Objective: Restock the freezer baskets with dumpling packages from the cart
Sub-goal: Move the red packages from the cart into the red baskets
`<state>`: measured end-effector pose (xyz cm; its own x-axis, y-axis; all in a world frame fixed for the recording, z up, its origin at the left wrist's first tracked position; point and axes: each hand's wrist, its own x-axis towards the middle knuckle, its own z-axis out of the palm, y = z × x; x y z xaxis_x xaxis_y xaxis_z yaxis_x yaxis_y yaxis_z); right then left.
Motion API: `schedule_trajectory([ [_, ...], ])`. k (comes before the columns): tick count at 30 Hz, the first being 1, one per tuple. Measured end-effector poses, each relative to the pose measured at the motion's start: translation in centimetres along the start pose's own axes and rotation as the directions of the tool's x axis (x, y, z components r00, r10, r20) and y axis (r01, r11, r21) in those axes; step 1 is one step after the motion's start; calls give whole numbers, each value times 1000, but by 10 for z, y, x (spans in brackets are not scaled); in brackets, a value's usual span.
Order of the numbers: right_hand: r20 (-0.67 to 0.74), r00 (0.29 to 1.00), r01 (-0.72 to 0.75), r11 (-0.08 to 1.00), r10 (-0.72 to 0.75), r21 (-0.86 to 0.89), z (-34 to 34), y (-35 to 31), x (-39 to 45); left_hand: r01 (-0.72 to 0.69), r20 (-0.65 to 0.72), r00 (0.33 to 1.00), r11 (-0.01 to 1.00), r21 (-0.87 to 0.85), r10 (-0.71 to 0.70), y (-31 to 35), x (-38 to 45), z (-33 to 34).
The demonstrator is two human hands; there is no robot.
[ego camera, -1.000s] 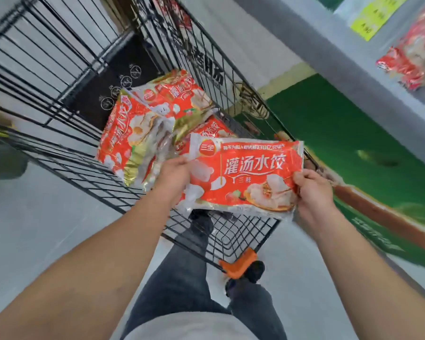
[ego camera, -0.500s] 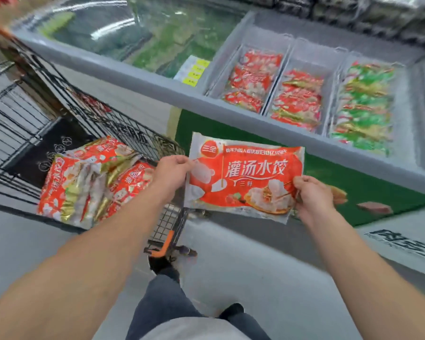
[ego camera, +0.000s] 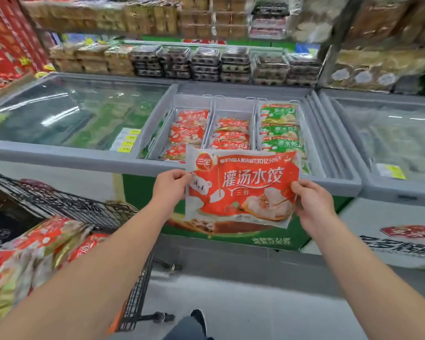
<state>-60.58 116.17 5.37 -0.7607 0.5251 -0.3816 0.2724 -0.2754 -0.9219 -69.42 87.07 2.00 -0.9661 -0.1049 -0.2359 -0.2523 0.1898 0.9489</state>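
I hold a red and white dumpling package (ego camera: 243,187) flat in front of me, just short of the freezer's front rim. My left hand (ego camera: 171,186) pinches its left edge and my right hand (ego camera: 312,202) grips its right edge. Behind it the open freezer (ego camera: 255,90) has three white baskets: the left basket (ego camera: 190,101) and the middle basket (ego camera: 234,105) hold red packages, the right basket (ego camera: 259,119) holds green ones. The black wire cart (ego camera: 66,204) at lower left carries several more red packages (ego camera: 35,251).
A closed glass lid (ego camera: 66,111) covers the freezer's left part, and a second freezer (ego camera: 390,143) stands to the right. Shelves of boxed goods (ego camera: 206,62) rise behind. Grey floor (ego camera: 243,290) lies between me and the freezer.
I have turned from the cart toward the freezer with the package in both hands. The package now sits in front of the open baskets; the cart has slid to the lower left.
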Motion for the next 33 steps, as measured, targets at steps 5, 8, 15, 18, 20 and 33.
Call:
schedule_trajectory([
  [5, -33, 997, -71, 997, 70, -28, 7, 5, 49, 25, 24, 999, 997, 69, -26, 3, 46, 24],
  [8, -58, 990, -131, 990, 128, -58, 28, 9, 90, 74, 33, 996, 990, 122, -79, -1, 87, 35],
  [15, -101, 981, -175, 977, 163, -123, 101, -4, 187, 181, 90, 977, 972, 148, -195, 6, 200, 45],
  [18, -111, 982, -171, 973, 155, -154, 130, -17, 223, 205, 61, 975, 973, 103, -212, 23, 246, 50],
  [20, -126, 979, -180, 968, 160, -172, 146, -23, 246, 234, 53, 970, 969, 78, -238, 29, 272, 54],
  [33, -120, 958, -280, 933, 259, -225, 212, -44, 423, 505, 160, 861, 850, -147, -483, 41, 428, 130],
])
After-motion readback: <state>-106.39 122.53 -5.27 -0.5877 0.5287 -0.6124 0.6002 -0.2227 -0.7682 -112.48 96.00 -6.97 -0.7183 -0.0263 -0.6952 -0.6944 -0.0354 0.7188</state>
